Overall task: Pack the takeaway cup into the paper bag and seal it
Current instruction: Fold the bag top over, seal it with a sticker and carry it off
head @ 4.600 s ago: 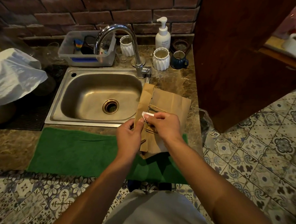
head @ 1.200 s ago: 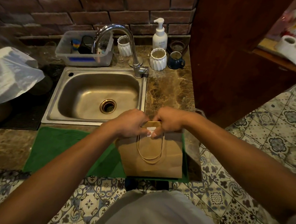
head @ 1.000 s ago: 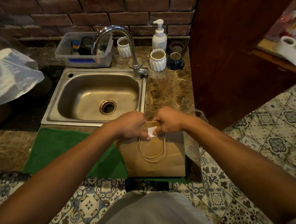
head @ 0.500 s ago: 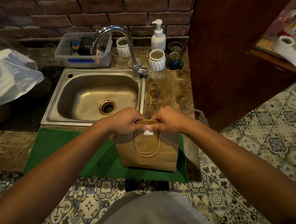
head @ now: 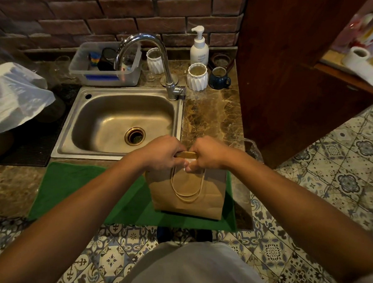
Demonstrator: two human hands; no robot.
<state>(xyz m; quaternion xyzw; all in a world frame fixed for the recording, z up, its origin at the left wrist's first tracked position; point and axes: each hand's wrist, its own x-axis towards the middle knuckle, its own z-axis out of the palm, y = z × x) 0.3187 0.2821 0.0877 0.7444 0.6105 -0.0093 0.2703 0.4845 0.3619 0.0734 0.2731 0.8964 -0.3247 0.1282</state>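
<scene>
A brown paper bag (head: 189, 191) stands upright on a green mat (head: 75, 185) at the counter's front edge, its twine handles hanging down the near face. My left hand (head: 162, 154) and my right hand (head: 205, 154) both grip the folded top of the bag, fingers curled over it. A small white sticker (head: 187, 164) shows between my thumbs on the fold. The takeaway cup is not visible; the bag's inside is hidden.
A steel sink (head: 119, 121) with a curved tap (head: 161, 62) lies behind the bag. Behind it are a plastic tub (head: 105, 66), white ribbed cups (head: 197, 77), a blue mug (head: 219, 78) and a soap pump (head: 199, 48). A wooden cabinet (head: 293, 71) rises on the right.
Earlier the bag lay tilted in my hands while I held the sticker. It now stands upright on the mat, and both hands press its folded top together.
</scene>
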